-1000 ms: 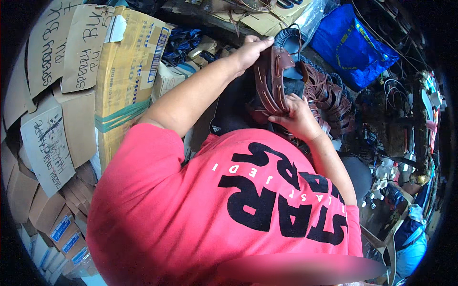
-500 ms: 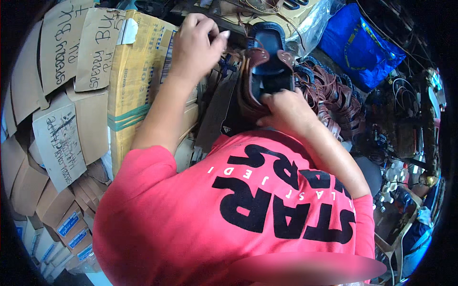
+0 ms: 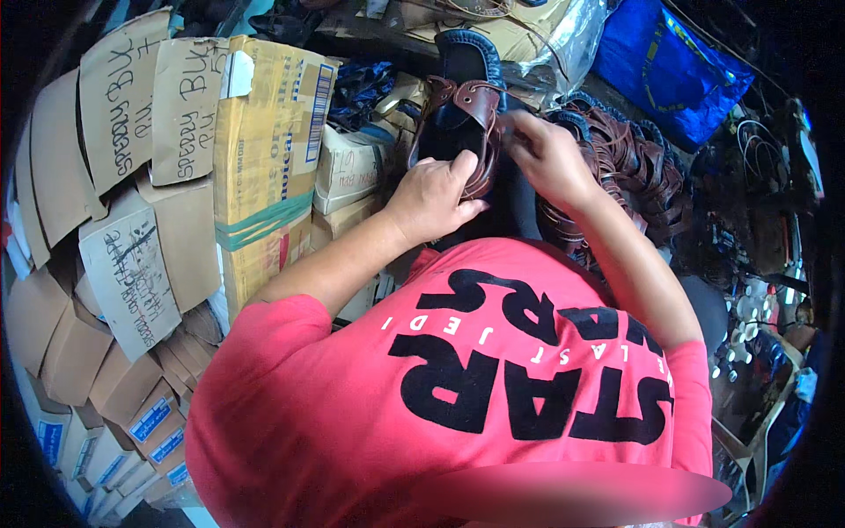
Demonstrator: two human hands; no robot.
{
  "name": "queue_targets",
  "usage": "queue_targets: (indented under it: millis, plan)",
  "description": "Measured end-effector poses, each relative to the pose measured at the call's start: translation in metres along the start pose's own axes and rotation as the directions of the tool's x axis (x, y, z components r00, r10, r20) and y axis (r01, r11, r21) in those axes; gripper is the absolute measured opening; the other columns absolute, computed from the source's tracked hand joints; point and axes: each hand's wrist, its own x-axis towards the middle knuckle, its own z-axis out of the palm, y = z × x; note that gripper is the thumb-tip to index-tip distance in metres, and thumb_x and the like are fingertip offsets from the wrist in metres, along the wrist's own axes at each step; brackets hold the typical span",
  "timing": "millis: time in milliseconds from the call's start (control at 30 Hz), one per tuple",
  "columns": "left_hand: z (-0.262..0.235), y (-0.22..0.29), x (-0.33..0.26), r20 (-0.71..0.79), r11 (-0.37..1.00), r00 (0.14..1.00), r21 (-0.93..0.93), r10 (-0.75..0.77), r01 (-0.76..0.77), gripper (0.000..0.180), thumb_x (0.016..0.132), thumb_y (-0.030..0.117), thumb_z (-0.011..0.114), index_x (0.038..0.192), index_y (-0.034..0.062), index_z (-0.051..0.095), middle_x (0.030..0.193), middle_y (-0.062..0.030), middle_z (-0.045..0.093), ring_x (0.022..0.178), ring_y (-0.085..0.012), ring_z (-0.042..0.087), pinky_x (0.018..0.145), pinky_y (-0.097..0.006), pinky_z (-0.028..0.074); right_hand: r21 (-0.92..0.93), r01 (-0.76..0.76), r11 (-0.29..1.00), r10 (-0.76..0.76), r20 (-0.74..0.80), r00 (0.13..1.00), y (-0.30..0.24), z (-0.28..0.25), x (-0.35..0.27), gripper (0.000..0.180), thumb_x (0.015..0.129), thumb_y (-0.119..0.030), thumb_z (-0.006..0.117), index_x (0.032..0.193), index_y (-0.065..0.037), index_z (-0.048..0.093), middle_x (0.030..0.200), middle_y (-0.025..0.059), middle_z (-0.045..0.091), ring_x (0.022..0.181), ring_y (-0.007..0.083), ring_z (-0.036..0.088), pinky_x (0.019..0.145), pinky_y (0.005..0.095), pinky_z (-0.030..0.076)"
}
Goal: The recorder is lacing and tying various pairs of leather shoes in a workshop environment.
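Stacked brown cardboard boxes crowd the space to the left of the fingers, and a blue plastic bag lies beyond them to the right. Between both hands sits a brown leather sandal with a dark blue sole. The left hand curls its fingers closed around the sandal's near edge. The right hand pinches its strap with fingers nearly shut. Just right of that hand lies a heap of brown leather straps.

Cramped shoemaking workshop: stacked cardboard boxes, heaped brown leather straps.
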Motion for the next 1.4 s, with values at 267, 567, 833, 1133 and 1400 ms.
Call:
queue_targets:
  millis: [267,567,833,1133,1400]
  plan:
    - [0.006,-0.007,-0.005,-0.063,0.969,0.967,0.035,0.247,-0.245,0.036,0.071,0.026,0.068,0.083,0.0052,0.042,0.064,-0.0131,0.055,0.062,-0.0335,0.056,0.061,-0.042,0.043,-0.262,0.019,0.965,0.045,0.238,0.970,0.015,0.012,0.044,0.028,0.084,-0.027,0.051,0.093,-0.001,0.058,0.079,0.0178,0.062,0.074,0.0333,0.060,0.069,0.0402,0.046]
    - [-0.015,-0.008,-0.003,0.158,0.961,0.981,-0.231,-0.117,0.152,0.044,0.073,0.031,0.067,0.086,-0.0017,0.040,0.071,-0.0245,0.057,0.073,-0.0411,0.058,0.062,-0.045,0.046,0.896,-0.362,0.258,-0.011,0.378,0.926,0.037,0.009,0.023,0.024,0.083,-0.026,0.058,0.100,-0.009,0.056,0.082,-0.0078,0.053,0.069,0.0053,0.043,0.065,0.0192,0.031]
    - [0.003,0.030,0.018,0.381,0.998,0.924,-0.032,-0.042,0.058,0.043,0.075,0.035,0.062,0.078,-0.0067,0.052,0.067,-0.0235,0.058,0.068,-0.0401,0.059,0.062,-0.047,0.048,0.450,-0.428,0.784,0.389,0.182,0.903,0.000,-0.018,0.039,0.031,0.079,-0.042,0.061,0.076,-0.011,0.060,0.069,-0.0040,0.055,0.063,0.0110,0.051,0.062,0.0253,0.037]
    - [-0.012,-0.009,-0.008,-0.409,0.995,0.907,0.023,0.102,-0.102,0.027,0.077,0.032,0.059,0.078,0.0057,0.052,0.077,-0.0114,0.050,0.077,-0.0319,0.050,0.069,-0.038,0.040,0.236,-0.221,0.946,0.258,-0.139,0.956,-0.005,-0.004,0.034,0.020,0.069,-0.009,0.067,0.085,-0.002,0.057,0.075,0.0080,0.061,0.069,0.0168,0.059,0.067,0.0292,0.046]
    - [0.013,-0.060,0.028,0.332,-0.133,0.853,-0.943,-0.402,0.304,0.055,0.087,0.053,0.042,0.112,0.0047,0.053,0.102,-0.0103,0.060,0.093,-0.0167,0.057,0.084,-0.031,0.045,0.975,-0.159,-0.155,0.568,0.219,0.794,-0.002,-0.003,0.020,0.020,0.080,-0.005,0.059,0.097,-0.002,0.050,0.088,0.0061,0.057,0.079,0.0186,0.056,0.075,0.0302,0.043]
